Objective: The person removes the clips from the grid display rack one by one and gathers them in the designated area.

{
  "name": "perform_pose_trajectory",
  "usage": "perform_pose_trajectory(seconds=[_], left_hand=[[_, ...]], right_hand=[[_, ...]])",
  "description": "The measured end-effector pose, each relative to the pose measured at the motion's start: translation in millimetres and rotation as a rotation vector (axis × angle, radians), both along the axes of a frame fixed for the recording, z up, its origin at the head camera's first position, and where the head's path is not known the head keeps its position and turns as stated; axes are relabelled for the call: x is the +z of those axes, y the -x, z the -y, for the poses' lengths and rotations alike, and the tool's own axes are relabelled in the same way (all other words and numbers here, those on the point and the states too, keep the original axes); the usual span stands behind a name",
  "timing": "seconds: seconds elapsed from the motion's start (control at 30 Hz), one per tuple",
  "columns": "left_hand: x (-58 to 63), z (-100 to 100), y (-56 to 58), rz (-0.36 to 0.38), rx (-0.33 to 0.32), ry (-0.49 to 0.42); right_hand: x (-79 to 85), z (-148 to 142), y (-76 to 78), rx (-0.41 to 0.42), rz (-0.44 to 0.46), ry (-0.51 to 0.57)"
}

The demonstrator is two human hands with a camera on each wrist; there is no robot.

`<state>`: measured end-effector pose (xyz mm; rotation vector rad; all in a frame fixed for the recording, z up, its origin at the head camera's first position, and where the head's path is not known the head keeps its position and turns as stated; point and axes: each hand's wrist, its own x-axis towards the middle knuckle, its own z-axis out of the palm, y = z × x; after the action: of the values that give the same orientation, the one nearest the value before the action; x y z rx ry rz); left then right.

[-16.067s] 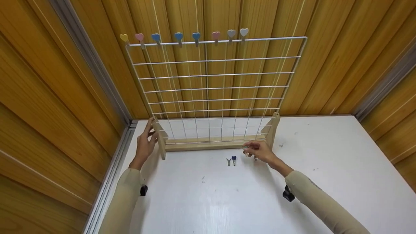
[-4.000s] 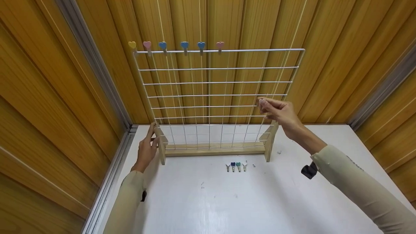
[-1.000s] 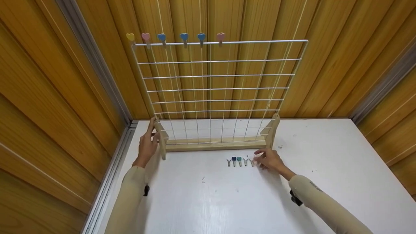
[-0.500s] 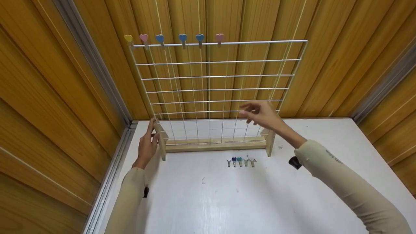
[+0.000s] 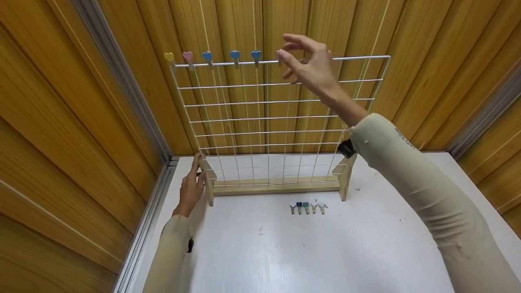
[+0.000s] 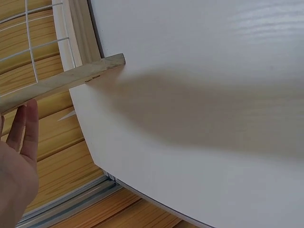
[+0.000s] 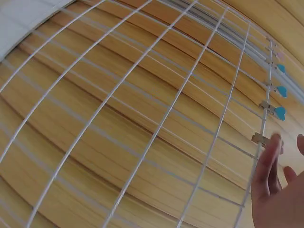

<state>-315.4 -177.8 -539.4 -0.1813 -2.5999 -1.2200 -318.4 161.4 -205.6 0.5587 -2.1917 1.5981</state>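
1. Wire grid point(image 5: 268, 101) stands in a wooden stand point(image 5: 276, 189) at the far side of the white surface point(image 5: 309, 260).
2. Left hand point(image 5: 191, 191): released, fingers extended, fingertips against the stand's left upright point(image 6: 61, 81); not wrapped round it.
3. Right hand point(image 5: 313, 67): at the grid's top wire, fingers spread, a gap between thumb and index finger; grasping nothing. Thumb tip just beside a clip point(image 7: 259, 138) attached to that wire; contact cannot be told.
4. Left of this clip along the top wire, from left to right: yellow heart clip point(image 5: 169, 57), pink heart clip point(image 5: 187, 55), three blue heart clips point(image 5: 235, 55).
5. On the surface, near side of the stand and right of centre: a short row of five loose clips point(image 5: 306, 205), including one dark blue and one green.
6. Wood-grain panelling point(image 5: 427, 81) behind the grid.
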Motion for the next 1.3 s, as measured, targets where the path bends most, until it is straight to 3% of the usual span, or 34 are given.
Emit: perform_pose_trajectory(seconds=[0.13,0.27,0.5,0.7,0.97,1.17,1.3], left_hand=[[1.7,-4.0,3.5,-0.006,0.003,0.004],[2.7,-9.5,5.8,-0.026,-0.008,0.002],[-1.8,-16.9,6.1,-0.025,0.005,0.009],[-5.1,-18.2,5.9,-0.040,-0.007,0.001],[2.2,-18.0,4.7,-0.051,0.001,0.004],[12.1,-22.8,13.0,-0.009,0.005,0.009],[4.8,-33.4,14.0,-0.029,-0.011,-0.013]], right_hand=[[1.4,-0.5,18.7,0.156,0.137,0.128],[-4.2,-8.8,27.4,0.207,0.167,0.270],[-9.2,-20.3,22.1,0.201,0.251,0.347],[-5.0,-18.1,19.8,0.176,0.266,0.393],[-2.3,-12.1,15.6,0.139,0.259,0.380],[2.1,-11.1,9.2,0.074,0.266,0.569],[-1.0,-25.7,2.3,0.091,0.254,0.619]])
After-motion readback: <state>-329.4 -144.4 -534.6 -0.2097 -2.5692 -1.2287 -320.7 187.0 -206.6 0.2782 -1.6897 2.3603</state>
